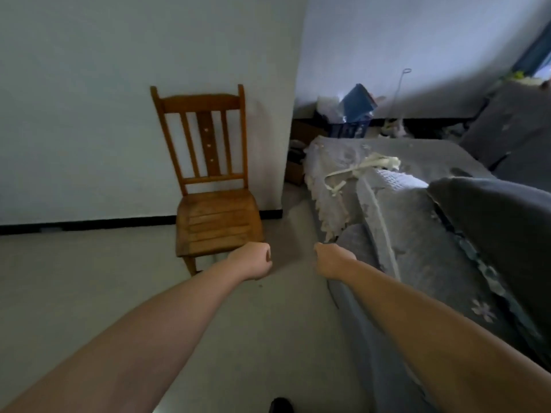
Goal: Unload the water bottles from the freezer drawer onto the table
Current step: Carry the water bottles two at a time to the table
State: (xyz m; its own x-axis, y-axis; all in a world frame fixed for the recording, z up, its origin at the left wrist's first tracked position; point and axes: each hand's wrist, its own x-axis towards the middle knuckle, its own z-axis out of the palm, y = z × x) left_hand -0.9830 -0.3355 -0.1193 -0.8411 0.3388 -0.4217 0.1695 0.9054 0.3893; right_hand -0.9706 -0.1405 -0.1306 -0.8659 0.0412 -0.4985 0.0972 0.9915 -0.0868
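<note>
No water bottle, freezer drawer or table shows in the head view. Both my bare arms reach forward over the pale floor. My left hand [253,260] is curled into a loose fist just in front of the wooden chair's seat, with nothing in it. My right hand [331,260] is also closed, knuckles forward, beside the near corner of the sofa, and holds nothing.
A wooden chair [214,216] stands against the white wall ahead. A grey sofa [417,234] with a lace cover and a dark cushion [501,228] fills the right side. A blue crate [348,128] with bags sits at the far wall. Open floor [74,278] lies to the left.
</note>
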